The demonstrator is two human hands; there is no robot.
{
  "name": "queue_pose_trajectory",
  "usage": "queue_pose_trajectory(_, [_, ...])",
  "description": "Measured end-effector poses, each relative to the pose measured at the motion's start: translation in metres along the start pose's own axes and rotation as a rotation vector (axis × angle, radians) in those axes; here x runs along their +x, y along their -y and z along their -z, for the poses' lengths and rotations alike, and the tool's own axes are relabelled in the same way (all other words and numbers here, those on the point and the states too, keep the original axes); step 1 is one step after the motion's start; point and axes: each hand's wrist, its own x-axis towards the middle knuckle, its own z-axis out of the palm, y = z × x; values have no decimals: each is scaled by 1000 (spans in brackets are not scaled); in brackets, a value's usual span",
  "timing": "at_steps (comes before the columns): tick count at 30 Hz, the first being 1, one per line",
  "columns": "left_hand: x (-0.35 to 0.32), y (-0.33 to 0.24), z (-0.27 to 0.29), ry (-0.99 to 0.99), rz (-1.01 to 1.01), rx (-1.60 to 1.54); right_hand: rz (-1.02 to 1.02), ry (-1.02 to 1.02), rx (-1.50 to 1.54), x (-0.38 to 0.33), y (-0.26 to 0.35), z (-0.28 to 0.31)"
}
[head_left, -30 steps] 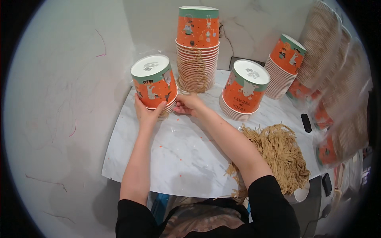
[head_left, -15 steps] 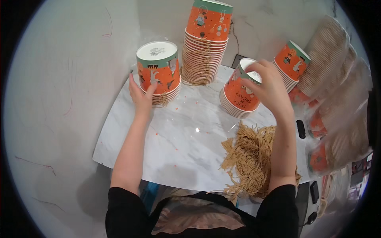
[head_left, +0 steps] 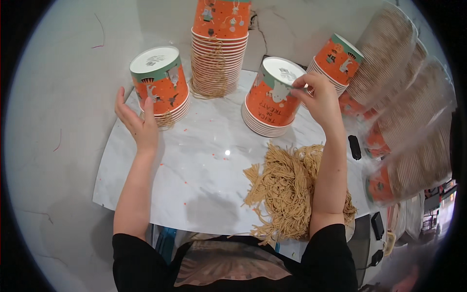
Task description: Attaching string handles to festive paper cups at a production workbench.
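Where both hands (head_left: 138, 124) (head_left: 322, 100) are, bucket stacks (head_left: 163, 92) (head_left: 270, 100) stand alongside.

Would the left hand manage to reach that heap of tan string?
Probably yes: only small orange bits lie between the left hand and the string heap, though the right forearm covers part.

The upper edge cut off the top of a tall orange cup stack (head_left: 220, 22). The left hand (head_left: 138, 127) covered the lower left side of the left cup stack (head_left: 163, 90); whether its thumb touched the cup was unclear. The right hand (head_left: 321, 97) hid part of the right cup stack (head_left: 272, 97), and its fingertips' grip could not be told. The right forearm (head_left: 332, 170) covered some of a tan string heap (head_left: 287, 190). Cloudy plastic blurred the wrapped stacks (head_left: 389, 63) at right. Orange specks (head_left: 185, 182) on the table (head_left: 170, 204) were too small to identify.
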Motion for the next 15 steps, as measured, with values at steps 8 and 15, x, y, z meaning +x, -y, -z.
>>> queue_pose_trajectory(8, [-10,-14,-1,107,-179,-56,-48,-192,119,2,7,-3])
queue_pose_trajectory(15, [-55,-74,-12,711,-472,-202,-73,-144,230,-3,27,4])
